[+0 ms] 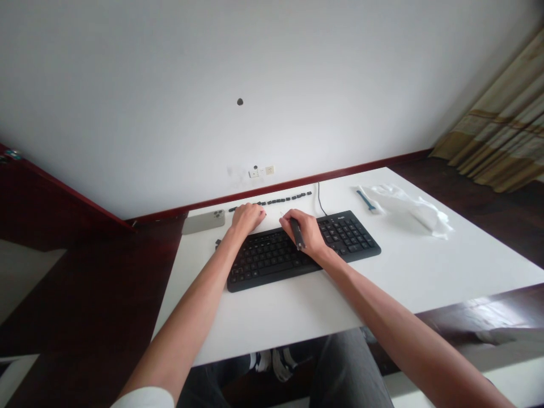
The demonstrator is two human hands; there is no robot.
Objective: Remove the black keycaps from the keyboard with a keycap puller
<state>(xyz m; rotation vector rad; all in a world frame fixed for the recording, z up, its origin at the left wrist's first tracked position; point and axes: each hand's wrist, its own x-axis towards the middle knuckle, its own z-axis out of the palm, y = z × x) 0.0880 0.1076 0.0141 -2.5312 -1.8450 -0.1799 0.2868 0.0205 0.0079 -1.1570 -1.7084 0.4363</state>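
Observation:
A black keyboard [272, 258] lies slightly aslant on the white table. My left hand [247, 218] is above its back left edge, fingers curled and pinched on a small dark piece [266, 214] that looks like a keycap. In my right hand [310, 231], over the middle of the keyboard, is a black pen-like tool [297, 233]. Its thin light tip points away from me and towards my left fingertips. Behind both hands runs a row of loose black keycaps [278, 200], partly hidden by my left hand. More small black pieces [218, 242] sit left of the keyboard.
A phone [204, 221] lies face down at the table's back left corner. To the right are a dark teal tool [365, 199] and a crumpled white plastic bag [412, 209]. The keyboard's cable [319, 198] runs off the back edge, towards the wall.

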